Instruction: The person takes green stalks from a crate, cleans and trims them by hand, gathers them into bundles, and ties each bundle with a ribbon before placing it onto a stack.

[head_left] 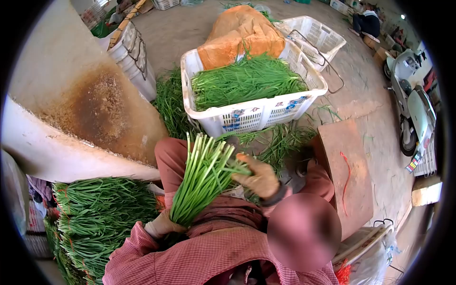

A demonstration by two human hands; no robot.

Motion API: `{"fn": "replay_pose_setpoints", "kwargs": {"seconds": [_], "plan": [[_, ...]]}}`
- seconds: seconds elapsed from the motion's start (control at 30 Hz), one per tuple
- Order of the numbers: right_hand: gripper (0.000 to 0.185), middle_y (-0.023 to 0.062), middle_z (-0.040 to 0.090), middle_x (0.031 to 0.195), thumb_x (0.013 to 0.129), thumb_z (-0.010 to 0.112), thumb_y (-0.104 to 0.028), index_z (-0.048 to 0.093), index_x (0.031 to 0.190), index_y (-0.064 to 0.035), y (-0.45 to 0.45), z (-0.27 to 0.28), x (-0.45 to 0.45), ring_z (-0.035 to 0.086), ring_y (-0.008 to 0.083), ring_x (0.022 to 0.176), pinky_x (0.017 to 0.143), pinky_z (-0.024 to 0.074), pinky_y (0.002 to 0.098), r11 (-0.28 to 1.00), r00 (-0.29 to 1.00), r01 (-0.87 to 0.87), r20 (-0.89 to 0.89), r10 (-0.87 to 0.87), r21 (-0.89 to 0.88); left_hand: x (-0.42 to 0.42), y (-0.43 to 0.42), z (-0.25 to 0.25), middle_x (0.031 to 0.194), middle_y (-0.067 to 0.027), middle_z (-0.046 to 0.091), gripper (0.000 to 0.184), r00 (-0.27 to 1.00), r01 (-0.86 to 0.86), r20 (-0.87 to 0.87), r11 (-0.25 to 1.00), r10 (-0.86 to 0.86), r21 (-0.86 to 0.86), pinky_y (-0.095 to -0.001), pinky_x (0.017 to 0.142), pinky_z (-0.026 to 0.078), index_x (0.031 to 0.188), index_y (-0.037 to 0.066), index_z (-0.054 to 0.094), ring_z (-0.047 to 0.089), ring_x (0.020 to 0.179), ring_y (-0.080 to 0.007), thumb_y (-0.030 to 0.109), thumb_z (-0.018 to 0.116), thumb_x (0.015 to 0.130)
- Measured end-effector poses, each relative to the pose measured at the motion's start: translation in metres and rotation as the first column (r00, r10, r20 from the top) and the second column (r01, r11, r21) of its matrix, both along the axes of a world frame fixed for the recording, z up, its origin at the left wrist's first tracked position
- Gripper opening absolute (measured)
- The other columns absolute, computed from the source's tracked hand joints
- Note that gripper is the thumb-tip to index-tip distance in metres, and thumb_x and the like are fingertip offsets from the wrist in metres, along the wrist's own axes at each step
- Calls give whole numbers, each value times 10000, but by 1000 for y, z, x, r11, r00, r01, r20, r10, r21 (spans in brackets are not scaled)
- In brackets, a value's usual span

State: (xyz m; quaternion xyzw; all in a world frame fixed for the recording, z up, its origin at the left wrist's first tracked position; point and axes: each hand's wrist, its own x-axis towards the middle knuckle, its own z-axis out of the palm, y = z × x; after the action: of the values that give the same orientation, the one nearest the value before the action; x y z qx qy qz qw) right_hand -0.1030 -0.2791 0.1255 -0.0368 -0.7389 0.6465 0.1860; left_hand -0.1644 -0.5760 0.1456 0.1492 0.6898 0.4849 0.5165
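Observation:
A loose bunch of green stalks [202, 175] with pale ends pointing up and away lies over my lap. My left hand [164, 224], in a light glove, is wrapped round its lower leafy part. At the bunch's right side is my right hand [259, 176], gloved, with orange on a fingertip; its fingers are apart and a few leaves lie against them. Beyond my knees a white crate [256, 114] holds more green stalks [247, 80] and an orange-brown sack [247, 31]. Tied bundles of greens [99, 218] are stacked at my left.
A stained pale wall [99, 99] rises at the left. Loose greens [280, 145] lie on the floor before me. A brown board [349, 175] with a red tie [346, 183] is at my right. Farther off are a scooter [413, 99] and a crouching person [366, 23].

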Motion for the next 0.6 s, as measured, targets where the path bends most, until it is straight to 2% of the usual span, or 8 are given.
{"fn": "replay_pose_setpoints", "kwargs": {"seconds": [0.03,0.07,0.13,0.23,0.33,0.5,0.57,0.6], "plan": [[236,164,581,970,771,600,-120,554,968,2,-6,7,-5,587,259,829,674,517,259,894,993,51,73,-93,446,1,0,2,951,-22,597,523,1000,-21,-19,1000,21,-5,-242,761,438,1082,46,516,544,835,-104,31,713,599],[198,132,595,891,794,573,-127,559,947,-3,-1,-33,-15,586,223,752,628,507,243,921,995,-70,-94,37,-384,4,2,4,951,-22,597,523,998,-48,-42,999,47,-14,-241,761,438,1083,46,516,544,836,-103,33,713,599],[143,76,602,757,829,522,-125,572,904,-14,27,-53,-24,566,159,624,563,485,215,712,998,47,4,-62,-701,7,-7,-3,960,-22,597,519,992,-114,-54,993,113,-8,-238,770,435,1082,46,515,542,848,-97,38,713,603],[138,53,609,744,852,476,-97,593,871,-26,75,-10,-4,545,98,585,531,449,185,754,848,518,356,-392,-405,13,-14,-6,963,-26,600,524,977,-174,-126,985,172,-9,-239,771,438,1090,39,510,541,859,-87,57,716,608],[118,91,617,844,815,540,-93,598,872,-7,28,0,0,569,121,659,580,465,219,843,982,74,-107,-154,-533,15,-5,-2,928,-46,614,555,943,-138,-314,988,111,-66,-244,742,453,1119,41,496,560,827,-92,99,721,615],[348,159,605,841,721,638,-173,546,1003,10,-22,8,-13,595,264,733,671,469,368,783,914,-225,404,-37,580,20,15,8,827,-117,624,594,752,-68,-658,987,-45,-145,-259,659,480,1173,75,468,614,709,-175,186,708,641],[267,134,607,854,753,595,-154,570,966,5,-26,-43,-20,587,244,760,675,477,345,959,999,-36,-11,40,280,21,11,5,769,-143,603,587,589,-90,-790,958,-169,-272,-285,611,481,1176,97,470,605,660,-250,220,696,648],[237,118,605,860,768,581,-152,580,957,-9,-27,-50,-21,582,225,780,683,478,321,853,986,-165,-76,147,-495,18,11,12,769,-143,603,587,587,-94,-791,956,-172,-277,-285,611,481,1176,97,470,605,660,-250,220,696,648]]}}
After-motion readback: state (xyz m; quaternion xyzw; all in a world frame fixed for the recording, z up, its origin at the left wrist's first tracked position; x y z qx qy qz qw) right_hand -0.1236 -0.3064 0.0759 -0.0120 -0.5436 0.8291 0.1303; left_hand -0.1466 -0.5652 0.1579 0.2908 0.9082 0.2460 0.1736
